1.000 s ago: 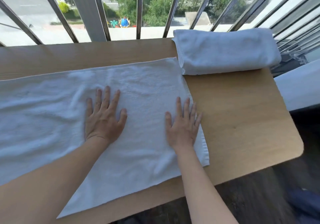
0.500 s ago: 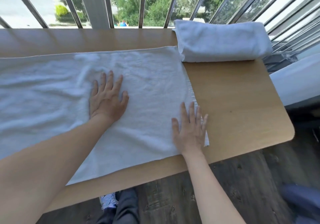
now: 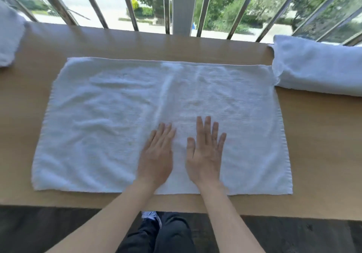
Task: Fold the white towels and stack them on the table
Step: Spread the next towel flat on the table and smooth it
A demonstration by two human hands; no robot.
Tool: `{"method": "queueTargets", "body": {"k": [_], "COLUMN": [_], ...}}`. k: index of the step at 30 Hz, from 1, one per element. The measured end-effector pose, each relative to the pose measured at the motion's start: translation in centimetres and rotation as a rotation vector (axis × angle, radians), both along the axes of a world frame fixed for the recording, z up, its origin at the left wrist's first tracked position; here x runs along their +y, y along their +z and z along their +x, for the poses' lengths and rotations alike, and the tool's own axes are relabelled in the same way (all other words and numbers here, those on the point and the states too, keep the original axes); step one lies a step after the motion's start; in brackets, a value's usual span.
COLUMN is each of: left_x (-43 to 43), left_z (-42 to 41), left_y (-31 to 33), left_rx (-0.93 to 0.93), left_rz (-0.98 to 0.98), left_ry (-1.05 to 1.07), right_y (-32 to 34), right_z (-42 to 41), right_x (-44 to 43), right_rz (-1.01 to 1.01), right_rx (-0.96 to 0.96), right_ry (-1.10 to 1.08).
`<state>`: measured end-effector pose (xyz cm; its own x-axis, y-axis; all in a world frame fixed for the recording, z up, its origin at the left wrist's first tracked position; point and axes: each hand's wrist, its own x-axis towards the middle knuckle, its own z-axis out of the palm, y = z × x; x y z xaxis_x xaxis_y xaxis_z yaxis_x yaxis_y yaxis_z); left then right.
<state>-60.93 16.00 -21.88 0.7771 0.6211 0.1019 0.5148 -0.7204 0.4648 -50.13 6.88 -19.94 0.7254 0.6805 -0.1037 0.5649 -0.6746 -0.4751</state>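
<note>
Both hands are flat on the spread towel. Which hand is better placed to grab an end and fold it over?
Probably the right hand: it lies nearer the spread towel's right end, while the left hand sits just right of middle, far from the left end.

A plain white terry towel [image 3: 121, 115] is spread on a light tan wooden table [image 3: 313, 145]; dark trousers [image 3: 168, 235] are seen over grey-brown plank flooring [image 3: 39, 231].

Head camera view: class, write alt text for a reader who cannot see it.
Left hand and right hand press flat, side by side, on a white terry towel spread on a light wooden table. A folded white towel lies at far right, by metal window bars.
</note>
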Motion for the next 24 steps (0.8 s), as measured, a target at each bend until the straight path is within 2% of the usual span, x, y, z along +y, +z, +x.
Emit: {"method": "queueTargets", "body": {"k": [4,8,11,14,17,21,24], "left_x": [1.9,6.1,9.6,11.7,13.7,17.1,17.5], "left_z": [-3.6,-6.9,-9.3,-11.2,-12.9,-16.2,-16.4], "left_y": [0.0,0.3,0.4,0.3,0.4,0.6,0.6], "left_rx": [0.175,0.343,0.414,0.433,0.422,0.447,0.446], "left_rz": [-0.025,-0.018,-0.010,0.010,-0.014,-0.014,-0.008], "left_ry": [0.086,0.049,0.066,0.033,-0.011,0.105,0.185], "right_y": [-1.1,-2.4,-2.2,-1.8,-2.1,-2.2,-1.4], "right_z": [-4.2,-5.0,-6.2,-8.8,-10.1,-10.4,-12.3], "right_x": [5.1,6.1,7.8,10.7,11.9,12.4,15.0], "right_rz": [-0.021,-0.162,-0.201,-0.154,-0.237,-0.288,-0.226], "right_rx": [0.009,-0.139,-0.132,-0.111,-0.083,-0.108,-0.044], "right_ry": [0.136,0.103,0.034,0.111,0.174,0.121,0.020]}}
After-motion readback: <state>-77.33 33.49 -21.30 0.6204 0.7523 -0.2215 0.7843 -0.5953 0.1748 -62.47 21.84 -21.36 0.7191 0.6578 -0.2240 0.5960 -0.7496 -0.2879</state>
